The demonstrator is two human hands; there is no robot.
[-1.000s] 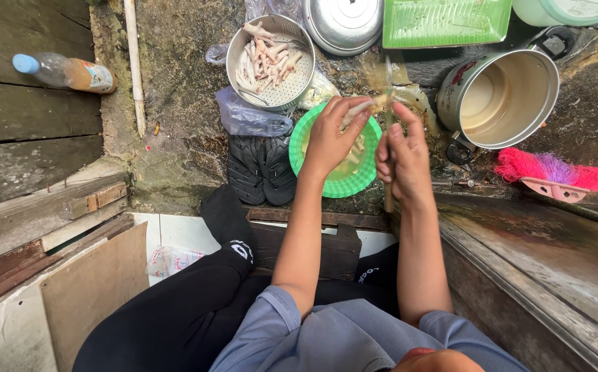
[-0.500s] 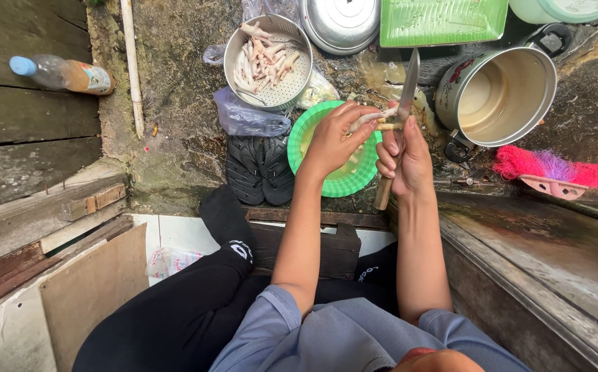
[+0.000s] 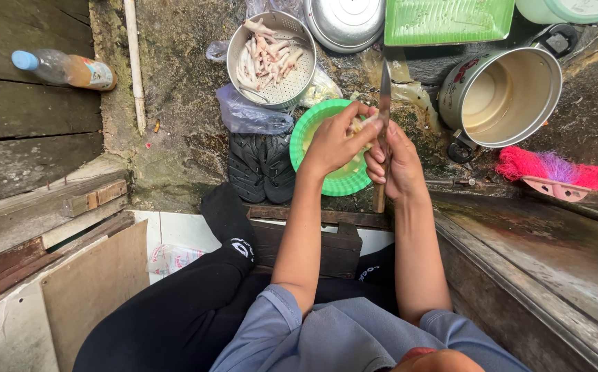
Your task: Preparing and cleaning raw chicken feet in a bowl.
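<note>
Over the green basket (image 3: 326, 180), a pale chicken foot (image 3: 359, 125) sits pinched in the left hand (image 3: 332, 143) fingers. The right hand (image 3: 397, 162) grips a wooden-handled knife (image 3: 384, 103), whose blade, tilted away half a second ago, now stands edge-on against the foot, so another cut looks underway. Beyond, a metal colander (image 3: 271, 58) holds more feet.
</note>
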